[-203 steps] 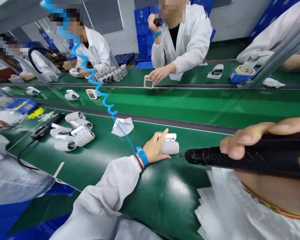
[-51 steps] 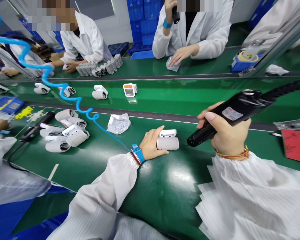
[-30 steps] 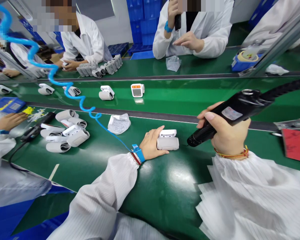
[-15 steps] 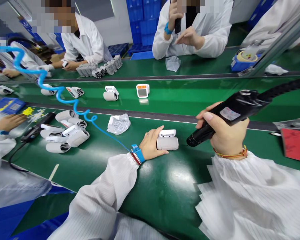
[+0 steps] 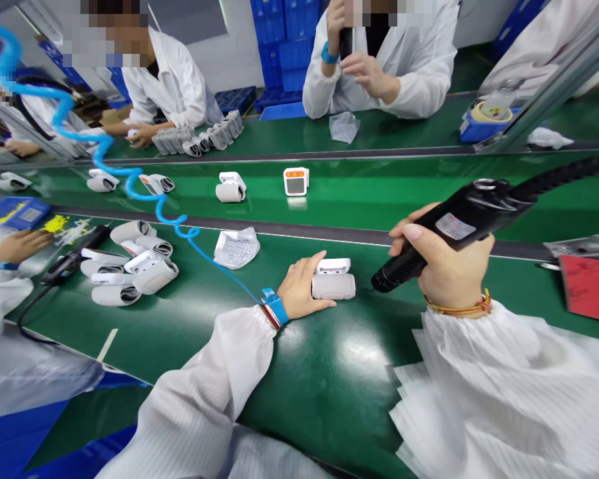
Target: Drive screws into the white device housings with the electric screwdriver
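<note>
Green bench (image 5: pixel 299 379) bears device (image 5: pixel 334 287), apparently inside left grip (image 5: pixel 300 289).

A matt, cloth-like roll (image 5: pixel 334 287) in the left hand (image 5: pixel 301 287); a glossy-backed plastic driver (image 5: pixel 475 209) in the right hand (image 5: pixel 452 269); shiny table (image 5: pixel 309 386) beneath.

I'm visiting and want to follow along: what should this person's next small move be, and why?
Perhaps bring the black tool across to the white gadget. The right hand holds the tool angled down beside the gadget, apart from it, while the left hand steadies the gadget on the table.
</note>
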Demonstrator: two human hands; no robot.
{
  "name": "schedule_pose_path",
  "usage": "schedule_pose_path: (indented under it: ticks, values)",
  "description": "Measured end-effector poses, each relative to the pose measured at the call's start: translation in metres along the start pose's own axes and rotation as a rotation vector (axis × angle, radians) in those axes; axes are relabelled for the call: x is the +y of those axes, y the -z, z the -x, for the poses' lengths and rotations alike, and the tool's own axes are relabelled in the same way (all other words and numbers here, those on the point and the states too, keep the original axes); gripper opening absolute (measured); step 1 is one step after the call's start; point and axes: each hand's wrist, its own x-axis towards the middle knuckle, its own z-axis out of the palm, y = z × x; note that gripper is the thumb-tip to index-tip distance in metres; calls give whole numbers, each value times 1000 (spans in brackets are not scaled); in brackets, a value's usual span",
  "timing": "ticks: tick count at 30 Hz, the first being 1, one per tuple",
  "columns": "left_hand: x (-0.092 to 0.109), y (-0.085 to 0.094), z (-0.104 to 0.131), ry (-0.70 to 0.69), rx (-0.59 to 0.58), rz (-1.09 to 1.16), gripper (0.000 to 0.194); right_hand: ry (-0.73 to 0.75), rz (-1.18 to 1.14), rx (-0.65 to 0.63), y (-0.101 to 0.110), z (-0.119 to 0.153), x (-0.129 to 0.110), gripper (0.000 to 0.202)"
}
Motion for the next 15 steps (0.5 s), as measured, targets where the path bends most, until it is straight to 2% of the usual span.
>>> schedule_pose_path:
  ticks: [6,9,12,15]
  values:
    - [4,6,-3,33,-14,9,105,6,10,4,-1,-1,-2,22]
    - [8,14,-4,59,-16,130,106,-5,23,10,-2,-3,-4,22]
    - [10,21,-13,190,30,365,105,-45,17,34,-4,-4,-6,22]
    - [11,24,-43,369,66,573,96,-68,-11,61,-5,-4,-8,24]
